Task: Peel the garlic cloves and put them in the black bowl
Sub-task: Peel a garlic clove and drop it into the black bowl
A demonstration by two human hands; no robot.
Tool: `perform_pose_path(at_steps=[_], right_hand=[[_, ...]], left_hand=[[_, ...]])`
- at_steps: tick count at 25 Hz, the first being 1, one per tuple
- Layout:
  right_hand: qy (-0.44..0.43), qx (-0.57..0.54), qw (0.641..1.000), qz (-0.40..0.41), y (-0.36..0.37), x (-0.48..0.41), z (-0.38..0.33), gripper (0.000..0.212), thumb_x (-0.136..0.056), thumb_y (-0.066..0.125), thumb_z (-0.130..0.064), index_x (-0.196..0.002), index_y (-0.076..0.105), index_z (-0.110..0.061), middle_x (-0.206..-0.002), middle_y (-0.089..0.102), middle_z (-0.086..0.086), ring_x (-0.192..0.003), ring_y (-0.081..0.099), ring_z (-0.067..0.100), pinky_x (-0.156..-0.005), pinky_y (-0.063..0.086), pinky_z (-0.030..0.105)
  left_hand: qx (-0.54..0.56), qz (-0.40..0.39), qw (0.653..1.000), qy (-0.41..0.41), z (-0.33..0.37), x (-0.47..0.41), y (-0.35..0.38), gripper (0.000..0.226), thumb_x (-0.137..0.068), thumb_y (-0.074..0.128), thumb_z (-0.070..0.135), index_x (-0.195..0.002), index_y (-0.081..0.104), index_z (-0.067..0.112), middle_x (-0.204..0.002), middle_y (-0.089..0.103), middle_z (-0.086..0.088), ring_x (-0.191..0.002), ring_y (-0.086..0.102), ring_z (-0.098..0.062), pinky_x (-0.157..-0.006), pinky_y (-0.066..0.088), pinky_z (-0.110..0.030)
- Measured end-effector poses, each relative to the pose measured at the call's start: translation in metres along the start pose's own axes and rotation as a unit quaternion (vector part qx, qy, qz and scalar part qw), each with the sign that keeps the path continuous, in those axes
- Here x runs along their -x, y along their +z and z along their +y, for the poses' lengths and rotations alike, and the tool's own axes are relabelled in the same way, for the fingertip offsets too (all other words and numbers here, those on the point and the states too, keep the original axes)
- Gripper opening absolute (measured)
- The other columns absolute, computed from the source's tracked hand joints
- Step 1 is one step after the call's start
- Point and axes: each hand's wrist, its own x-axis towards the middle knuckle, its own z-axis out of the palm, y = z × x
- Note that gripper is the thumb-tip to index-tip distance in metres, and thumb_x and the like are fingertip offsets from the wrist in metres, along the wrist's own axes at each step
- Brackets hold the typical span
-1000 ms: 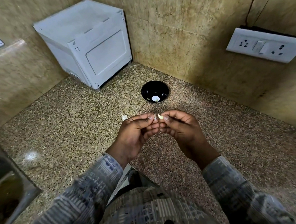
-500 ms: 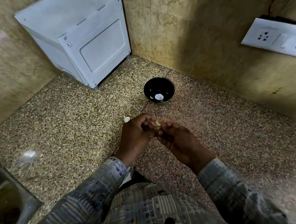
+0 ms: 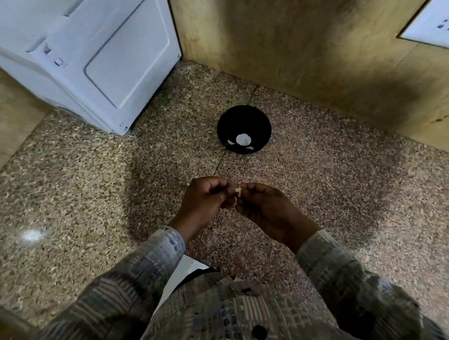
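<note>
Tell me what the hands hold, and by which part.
A garlic clove, pinched at the fingertips: left hand on its left side, right hand on its right.

blk bowl [image 3: 243, 116], white box [image 3: 82, 55], speckled counter [image 3: 89, 190], plaid sleeves [image 3: 145, 272]

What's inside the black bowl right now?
The black bowl holds pale peeled garlic pieces on the side nearest the person: one larger round piece with smaller slivers beside it. Nothing covers the bowl, but blur makes an exact count uncertain.
</note>
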Motion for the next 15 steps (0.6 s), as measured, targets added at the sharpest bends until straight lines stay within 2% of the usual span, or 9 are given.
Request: perform_pose_path(at_steps=[3,7,10,13,15], right_hand=[[-0.016,-0.003,1.000,0.010,0.002,-0.015,0.001,0.018,-0.103,0.051,0.000,-0.108,0.068,-0.004,-0.094,0.072,0.010,-0.084,0.069,0.016,-0.081,0.060,0.030],[-0.028,0.000,0.999,0.026,-0.003,-0.032,0.004,0.020,-0.104,0.049,0.001,-0.110,0.067,-0.004,-0.098,0.070,0.011,-0.087,0.068,0.017,-0.083,0.060,0.031],[-0.026,-0.002,0.999,0.042,-0.007,-0.040,0.007,0.020,-0.104,0.048,0.001,-0.107,0.068,-0.004,-0.094,0.069,0.011,-0.085,0.068,0.017,-0.081,0.061,0.030],[-0.013,-0.014,0.998,0.066,-0.012,-0.046,0.015,0.020,-0.104,0.049,0.002,-0.102,0.068,-0.004,-0.088,0.066,0.009,-0.083,0.066,0.019,-0.084,0.060,0.035],[0.001,-0.033,0.996,0.086,-0.015,-0.047,0.021,0.021,-0.104,0.048,0.004,-0.101,0.067,-0.005,-0.087,0.065,0.009,-0.082,0.065,0.019,-0.084,0.059,0.036]], left_hand=[[0.169,-0.016,0.977,-0.129,-0.008,-0.020,0.000,0.014,-0.100,0.063,0.012,-0.101,0.073,0.003,-0.092,0.077,-0.013,-0.086,0.074,-0.023,-0.072,0.060,-0.033],[0.258,-0.040,0.943,-0.207,-0.022,-0.042,-0.001,0.021,-0.101,0.060,0.016,-0.105,0.071,-0.001,-0.094,0.075,-0.016,-0.087,0.073,-0.024,-0.075,0.061,-0.036],[0.270,-0.027,0.931,-0.243,-0.030,-0.054,0.001,0.019,-0.101,0.061,0.017,-0.104,0.071,0.001,-0.089,0.075,-0.013,-0.082,0.073,-0.023,-0.071,0.062,-0.038],[0.218,0.029,0.938,-0.269,-0.042,-0.074,0.009,0.016,-0.100,0.063,0.016,-0.099,0.073,0.003,-0.086,0.075,-0.011,-0.073,0.073,-0.021,-0.079,0.062,-0.043],[0.191,0.057,0.938,-0.285,-0.050,-0.087,0.015,0.016,-0.100,0.063,0.015,-0.094,0.072,0.003,-0.083,0.074,-0.012,-0.065,0.072,-0.019,-0.072,0.063,-0.040]])
